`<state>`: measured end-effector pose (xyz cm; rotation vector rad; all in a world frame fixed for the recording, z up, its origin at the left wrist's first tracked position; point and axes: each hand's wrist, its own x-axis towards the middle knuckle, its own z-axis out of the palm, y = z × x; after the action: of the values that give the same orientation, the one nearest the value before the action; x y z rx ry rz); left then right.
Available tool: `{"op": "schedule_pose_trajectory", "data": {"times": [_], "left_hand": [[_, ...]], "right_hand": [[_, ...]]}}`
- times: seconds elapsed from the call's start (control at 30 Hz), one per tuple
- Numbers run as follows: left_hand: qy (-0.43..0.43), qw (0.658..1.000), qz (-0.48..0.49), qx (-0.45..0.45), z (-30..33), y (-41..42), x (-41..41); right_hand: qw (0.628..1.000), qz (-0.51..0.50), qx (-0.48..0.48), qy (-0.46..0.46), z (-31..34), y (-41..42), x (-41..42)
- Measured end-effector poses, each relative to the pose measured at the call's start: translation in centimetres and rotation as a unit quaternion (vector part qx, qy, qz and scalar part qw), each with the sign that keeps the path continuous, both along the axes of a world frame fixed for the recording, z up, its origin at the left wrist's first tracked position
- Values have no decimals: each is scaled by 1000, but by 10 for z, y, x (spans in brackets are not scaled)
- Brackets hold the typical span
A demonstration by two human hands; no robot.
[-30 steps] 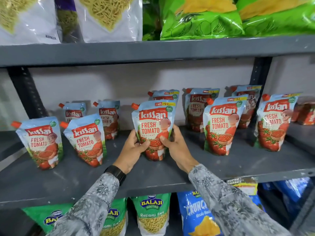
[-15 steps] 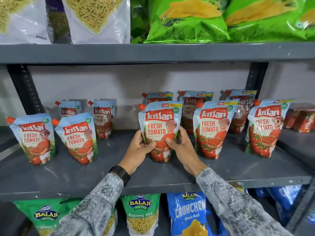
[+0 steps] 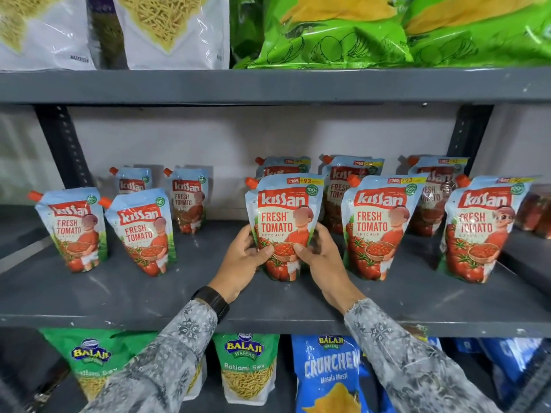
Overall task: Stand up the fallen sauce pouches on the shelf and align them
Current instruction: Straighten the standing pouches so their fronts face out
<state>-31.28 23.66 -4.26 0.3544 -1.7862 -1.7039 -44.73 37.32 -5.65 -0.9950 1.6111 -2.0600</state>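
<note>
Several Kissan tomato ketchup pouches with orange spouts stand on the grey middle shelf (image 3: pixel 119 296). The centre front pouch (image 3: pixel 284 210) stands upright, held at its lower sides by my left hand (image 3: pixel 241 260) and my right hand (image 3: pixel 323 257). To its right stand two front pouches (image 3: pixel 380 225) (image 3: pixel 484 228). Two front pouches on the left (image 3: pixel 71 228) (image 3: pixel 143 231) lean slightly. Behind them, smaller-looking back-row pouches (image 3: pixel 131 181) (image 3: pixel 187 198) (image 3: pixel 351 174) (image 3: pixel 438 180) stand upright, partly hidden.
The shelf above (image 3: pixel 268 84) carries white sev bags (image 3: pixel 170 28) and green chip bags (image 3: pixel 343 34). Below are Balaji snack bags (image 3: pixel 247 368) and a blue Crunchem bag (image 3: pixel 331 377). Dark uprights (image 3: pixel 64 144) (image 3: pixel 468 135) frame the bay. Red packs (image 3: pixel 536 213) sit at the far right.
Both hands have slid the centre pouch rightward, closer to the neighbouring pouch on its right, and it now stands straighter. The camera view shifted slightly.
</note>
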Motion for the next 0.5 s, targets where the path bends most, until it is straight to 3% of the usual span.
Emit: {"op": "schedule_pose_trajectory", "data": {"times": [0.33,0.5], "left_hand": [[-11,1000,-9,2,-2,-5,11],[-26,998,-9,-56,0,-25,60]], "right_hand": [[999,-46,14,8,-1,1,19],[972,-235,-3,14,3,13,63]]}}
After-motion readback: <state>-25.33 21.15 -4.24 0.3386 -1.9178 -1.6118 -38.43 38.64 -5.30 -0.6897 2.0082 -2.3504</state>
